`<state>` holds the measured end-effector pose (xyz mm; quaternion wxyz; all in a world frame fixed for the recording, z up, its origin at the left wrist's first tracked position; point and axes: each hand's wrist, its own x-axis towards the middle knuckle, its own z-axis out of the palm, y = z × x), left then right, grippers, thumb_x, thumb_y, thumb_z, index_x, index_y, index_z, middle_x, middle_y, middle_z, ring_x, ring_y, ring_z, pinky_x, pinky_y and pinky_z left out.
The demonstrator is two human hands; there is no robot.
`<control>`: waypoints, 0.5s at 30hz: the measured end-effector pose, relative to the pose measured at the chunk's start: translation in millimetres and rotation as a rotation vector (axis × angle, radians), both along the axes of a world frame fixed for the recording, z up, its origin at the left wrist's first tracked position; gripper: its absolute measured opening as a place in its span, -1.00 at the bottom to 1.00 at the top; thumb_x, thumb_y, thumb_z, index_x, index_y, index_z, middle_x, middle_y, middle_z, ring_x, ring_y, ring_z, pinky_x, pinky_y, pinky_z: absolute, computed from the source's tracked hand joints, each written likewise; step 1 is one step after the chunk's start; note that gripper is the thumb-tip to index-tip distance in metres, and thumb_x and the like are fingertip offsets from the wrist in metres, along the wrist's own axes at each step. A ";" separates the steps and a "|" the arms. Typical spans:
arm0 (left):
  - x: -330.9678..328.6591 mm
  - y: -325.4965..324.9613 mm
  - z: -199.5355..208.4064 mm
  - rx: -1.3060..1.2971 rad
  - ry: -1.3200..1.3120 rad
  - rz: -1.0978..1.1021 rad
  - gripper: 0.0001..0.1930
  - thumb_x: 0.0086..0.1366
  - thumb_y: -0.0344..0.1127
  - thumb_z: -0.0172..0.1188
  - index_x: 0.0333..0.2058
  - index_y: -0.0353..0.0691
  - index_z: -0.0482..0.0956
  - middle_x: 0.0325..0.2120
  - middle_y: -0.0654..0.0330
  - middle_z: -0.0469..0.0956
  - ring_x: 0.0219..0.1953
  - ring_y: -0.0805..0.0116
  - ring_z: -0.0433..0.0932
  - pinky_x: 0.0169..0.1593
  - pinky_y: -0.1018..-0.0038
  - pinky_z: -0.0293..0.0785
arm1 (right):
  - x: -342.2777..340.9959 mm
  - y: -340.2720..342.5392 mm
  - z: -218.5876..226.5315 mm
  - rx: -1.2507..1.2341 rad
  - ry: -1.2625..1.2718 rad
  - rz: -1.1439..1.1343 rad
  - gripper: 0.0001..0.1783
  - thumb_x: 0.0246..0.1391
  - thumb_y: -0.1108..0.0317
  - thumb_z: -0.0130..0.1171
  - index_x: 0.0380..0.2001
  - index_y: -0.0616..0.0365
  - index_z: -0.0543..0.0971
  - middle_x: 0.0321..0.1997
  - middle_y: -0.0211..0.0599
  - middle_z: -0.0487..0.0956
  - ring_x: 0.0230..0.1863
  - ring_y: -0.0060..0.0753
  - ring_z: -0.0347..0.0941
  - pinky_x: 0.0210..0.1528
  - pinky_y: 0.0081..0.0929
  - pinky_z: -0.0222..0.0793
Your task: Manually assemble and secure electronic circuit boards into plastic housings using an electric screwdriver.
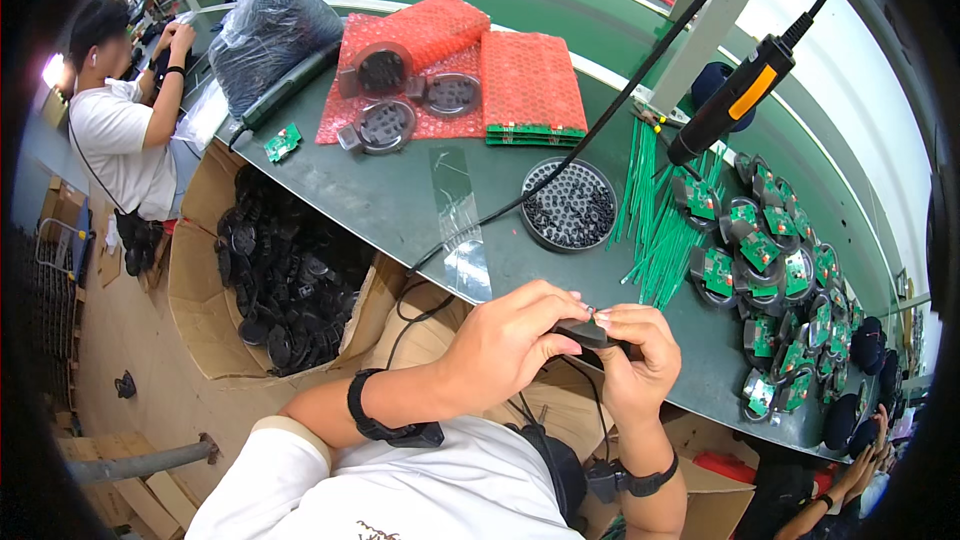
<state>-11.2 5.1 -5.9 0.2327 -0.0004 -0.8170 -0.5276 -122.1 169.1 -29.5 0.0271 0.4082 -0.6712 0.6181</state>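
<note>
Dark part (583, 334): raised before the torso by the near edge of the table (390, 190); long axis roughly left to right, dipping slightly rightward.
Left hand (508, 342): fingers closed on the part's left side.
Right hand (640, 358): fingers pinching its right side.
Hidden: both ends of the part, behind the fingers; whatever sits at the fingertips is too small to tell.
Cardboard box (196, 328): left, below the table edge, heaped with black round parts (290, 290); partly covered by the tabletop.
Round tray (566, 248): beyond the hands, small black pieces (575, 208) spread across it.
Circuit-board assemblies (775, 250): clustered right, overlapping.
Red bubble wrap (440, 25): farther back, carrying three round units (385, 128).
Plastic bag (275, 35): far left, contents unclear.
</note>
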 end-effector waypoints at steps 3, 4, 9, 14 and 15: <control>-1.2 -2.6 -0.2 -0.035 -0.022 0.060 -0.70 0.19 -0.42 0.42 -0.11 -0.36 0.62 -0.13 -0.07 0.63 -0.04 0.01 0.67 0.02 0.28 0.60 | -0.4 -0.3 -0.8 0.008 -0.032 -0.005 -0.80 -0.08 0.62 0.49 -0.36 0.25 0.66 -0.27 -0.19 0.69 -0.19 -0.23 0.65 -0.10 -0.40 0.57; -1.3 -2.9 -0.4 -0.037 -0.026 0.056 -0.70 0.19 -0.42 0.42 -0.11 -0.36 0.62 -0.13 -0.07 0.63 -0.04 0.01 0.67 0.02 0.28 0.60 | -0.3 -0.3 -0.8 0.009 -0.033 -0.005 -0.80 -0.08 0.62 0.49 -0.36 0.25 0.66 -0.27 -0.19 0.69 -0.19 -0.23 0.65 -0.10 -0.40 0.57; -2.4 -3.1 -1.7 -0.075 0.005 0.055 -0.67 0.16 -0.40 0.45 -0.11 -0.36 0.62 -0.17 -0.05 0.62 -0.12 0.02 0.68 -0.06 0.30 0.62 | 0.4 -0.6 -0.9 0.008 -0.037 -0.015 -0.79 -0.08 0.62 0.49 -0.36 0.25 0.66 -0.26 -0.19 0.69 -0.18 -0.24 0.65 -0.09 -0.40 0.56; -6.1 -2.8 -7.7 -0.074 0.038 0.074 -0.67 0.15 -0.41 0.45 -0.11 -0.35 0.63 -0.17 -0.04 0.62 -0.10 0.01 0.68 -0.04 0.29 0.63 | -1.3 -5.0 -1.0 -0.007 -0.030 -0.026 -0.79 -0.10 0.65 0.47 -0.36 0.24 0.66 -0.27 -0.19 0.69 -0.18 -0.23 0.65 -0.09 -0.40 0.56; -7.1 -2.9 -10.6 -0.079 0.073 0.088 -0.67 0.13 -0.42 0.45 -0.12 -0.34 0.64 -0.16 -0.01 0.63 -0.08 0.02 0.67 -0.03 0.28 0.63 | -2.4 -6.0 -0.6 -0.017 -0.020 -0.016 -0.77 -0.12 0.68 0.45 -0.36 0.24 0.66 -0.27 -0.20 0.69 -0.18 -0.21 0.64 -0.09 -0.39 0.56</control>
